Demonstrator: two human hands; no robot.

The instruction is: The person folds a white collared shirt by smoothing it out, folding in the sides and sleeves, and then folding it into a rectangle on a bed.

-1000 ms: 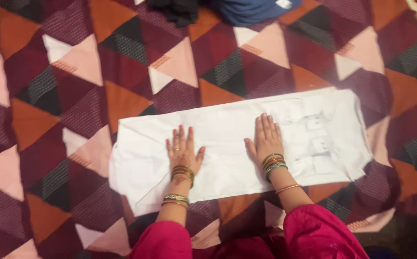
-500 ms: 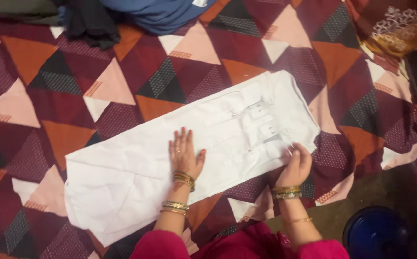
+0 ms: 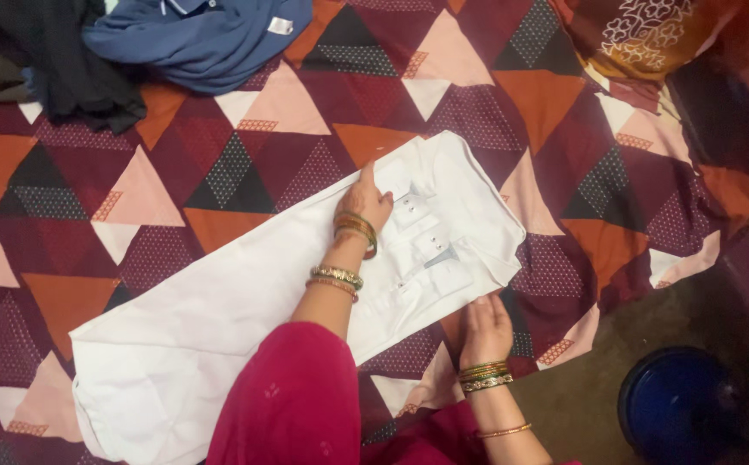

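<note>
Head view: white shirt [image 3: 245, 310] lies on triangle-patterned bedspread [image 3: 176, 189].

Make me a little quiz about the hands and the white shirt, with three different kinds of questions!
1. True or false: the left hand lies on the white shirt.
2. Which hand is at the shirt's near edge? A) left B) right C) neither
3. Fill in: the shirt lies on a patterned cloth of coloured ____ shapes.

Key
1. True; it rests near the button strip.
2. B; the right hand touches that edge.
3. Triangle.
</note>
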